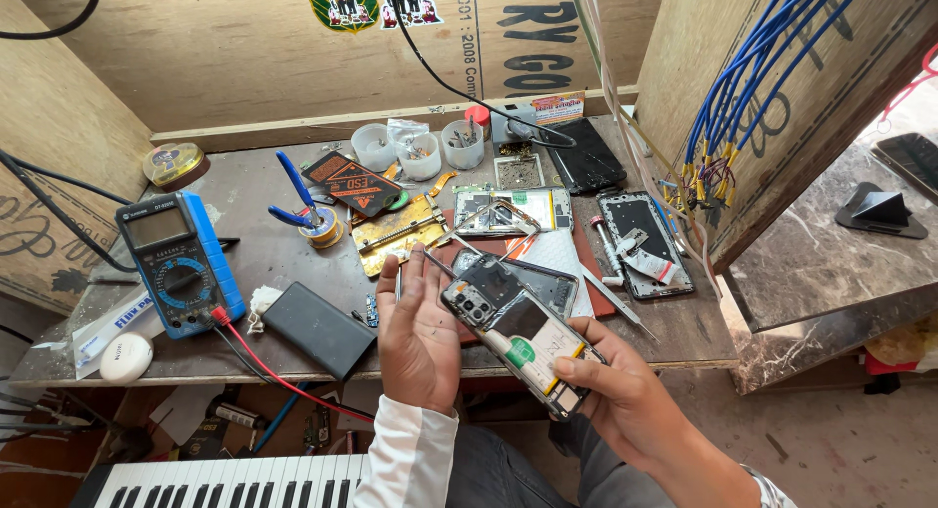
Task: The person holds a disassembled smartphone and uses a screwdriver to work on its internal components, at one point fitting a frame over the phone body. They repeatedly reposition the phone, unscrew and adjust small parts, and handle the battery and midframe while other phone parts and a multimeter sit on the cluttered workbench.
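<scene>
I hold an opened smartphone [518,337] with its back cover off, showing the camera module, a black board shield and a white battery with a green label. My right hand [625,396] grips its lower end from the right. My left hand [415,337] stands upright with fingers stretched, its palm side against the phone's camera end. A thin metal tool [440,264] pokes out by the left fingertips; whether the hand grips it is unclear. The phone hovers over the front edge of the workbench [244,190].
On the bench lie a blue multimeter [176,264] with red and black leads, a black power bank [318,327], blue-handled pliers [293,200], plastic cups of small parts [420,154] and stripped phone frames [645,244]. Blue wires [733,88] hang right. A keyboard [234,481] sits below.
</scene>
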